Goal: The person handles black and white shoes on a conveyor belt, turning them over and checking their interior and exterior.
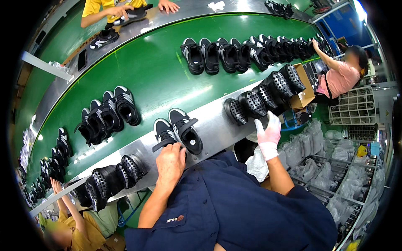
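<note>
Shoes (179, 131) sit as a pair on the steel ledge (217, 125) beside the green belt (159, 75), and the step in hand looks like taking up the left one of the pair. The left hand (170, 162), bare, rests with its fingers curled over that shoe's heel; how firmly it grips cannot be told, since the fingertips are hidden behind the shoe. The right hand (268, 134), in a white glove, is well apart to the right, fingers loosely open, holding nothing, its tips near a row of black perforated soles (261, 94) propped on the same ledge.

As a judgement, the next move calls for a firmer hold on the heel and a lift clear of the neighbouring shoe, which touches it on the right.

Both shoes are black with white trim, toes pointing away from the hand, each with a strap flapping open; the right one shows a small white disc on its insole. More soles (113, 178) stand left of the grip.
</note>
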A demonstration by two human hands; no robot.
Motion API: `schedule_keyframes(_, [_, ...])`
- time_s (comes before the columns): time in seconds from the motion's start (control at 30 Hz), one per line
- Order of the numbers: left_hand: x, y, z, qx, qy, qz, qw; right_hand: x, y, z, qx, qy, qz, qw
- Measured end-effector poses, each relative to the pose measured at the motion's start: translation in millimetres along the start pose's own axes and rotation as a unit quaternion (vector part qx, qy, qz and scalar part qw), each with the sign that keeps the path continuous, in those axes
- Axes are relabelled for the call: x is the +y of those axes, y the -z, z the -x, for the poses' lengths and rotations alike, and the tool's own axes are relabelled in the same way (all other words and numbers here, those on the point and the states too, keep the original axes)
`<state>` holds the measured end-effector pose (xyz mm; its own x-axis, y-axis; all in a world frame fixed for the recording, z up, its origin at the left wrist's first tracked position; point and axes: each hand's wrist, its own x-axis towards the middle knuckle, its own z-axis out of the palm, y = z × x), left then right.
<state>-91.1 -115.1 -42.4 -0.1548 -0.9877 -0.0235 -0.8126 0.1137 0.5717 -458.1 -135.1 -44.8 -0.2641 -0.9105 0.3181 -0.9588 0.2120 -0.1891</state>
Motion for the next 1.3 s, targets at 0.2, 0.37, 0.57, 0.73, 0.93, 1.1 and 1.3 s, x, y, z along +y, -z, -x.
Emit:
schedule_keyframes(0.2, [-5.4, 4.7, -17.9, 0.016, -0.004, 0.088, 0.996, 4.1, -9.4, -19.4, -0.07, 0.008, 0.067, 0.995])
schedule_keyframes(0.37, [-17.0, -2.9, -22.3, 0.047, 0.007, 0.127, 0.991, 27.5, -25.0, -20.9, -0.072, 0.058, 0.1, 0.991])
schedule_keyframes(0.57, [-8.2, 15.1, -37.7, 0.059, 0.026, 0.196, 0.978, -14.2, 45.8, -28.8, -0.008, 0.154, -0.023, 0.988])
schedule_keyframes(0.73, [11.9, 9.2, -50.4, -0.136, -0.004, 0.445, 0.885, -94.1, 80.7, -5.5, -0.365, 0.048, -0.342, 0.864])
schedule_keyframes(0.93, [21.4, 10.7, -51.6, -0.129, 0.158, 0.59, 0.782, -104.8, 50.1, 18.8, -0.48, -0.113, -0.495, 0.716])
schedule_keyframes(1.1, [13.4, 3.5, -55.9, -0.134, 0.131, 0.514, 0.837, -96.3, 36.0, 25.0, -0.496, -0.06, -0.444, 0.744])
schedule_keyframes(1.3, [-1.2, -18.5, -51.5, -0.201, 0.171, 0.584, 0.768, -120.5, 39.5, 11.3, -0.54, -0.058, -0.348, 0.764])
